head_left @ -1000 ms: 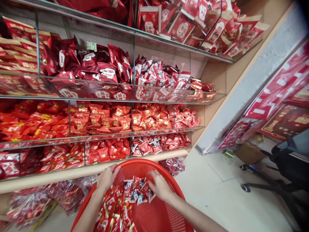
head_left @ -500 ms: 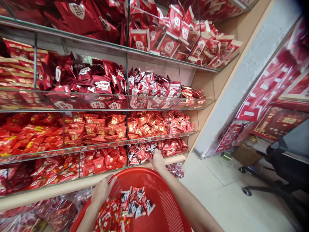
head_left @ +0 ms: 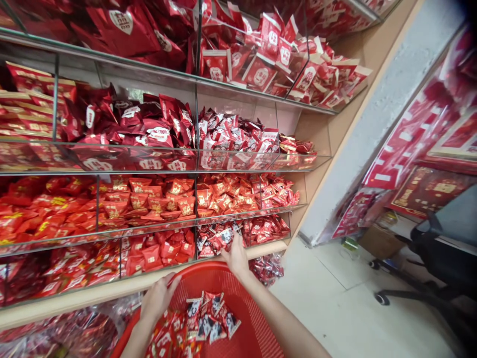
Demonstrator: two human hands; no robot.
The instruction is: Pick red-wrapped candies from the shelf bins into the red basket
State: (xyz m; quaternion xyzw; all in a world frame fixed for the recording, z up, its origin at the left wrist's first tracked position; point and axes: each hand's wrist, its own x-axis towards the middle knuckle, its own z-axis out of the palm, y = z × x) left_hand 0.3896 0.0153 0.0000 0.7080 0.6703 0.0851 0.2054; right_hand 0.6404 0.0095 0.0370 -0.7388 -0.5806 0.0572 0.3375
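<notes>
A red plastic basket [head_left: 261,311] is at the bottom of the view. My left hand [head_left: 158,298] is closed over its left rim. Inside lie several red, black and white candy packets [head_left: 212,318] beside a heap of red and gold packets [head_left: 169,335]. Beyond the basket, my right hand [head_left: 236,256] is in a bottom-shelf compartment, its thumb and fingers curled around small red, black and white packets [head_left: 219,236]. Its fingertips are partly hidden among them, and how many it holds cannot be seen.
Glass-divided shelves [head_left: 149,64] full of red packets rise in front. A wooden ledge [head_left: 74,298] runs along the lowest row. Bagged goods [head_left: 266,268] lie under it. At right are a grey wall [head_left: 387,94], tiled floor [head_left: 335,298] and a black wheeled chair [head_left: 443,253].
My right hand has shifted slightly left and turned, with its thumb now on the left side of the packets. My left hand stays on the basket rim.
</notes>
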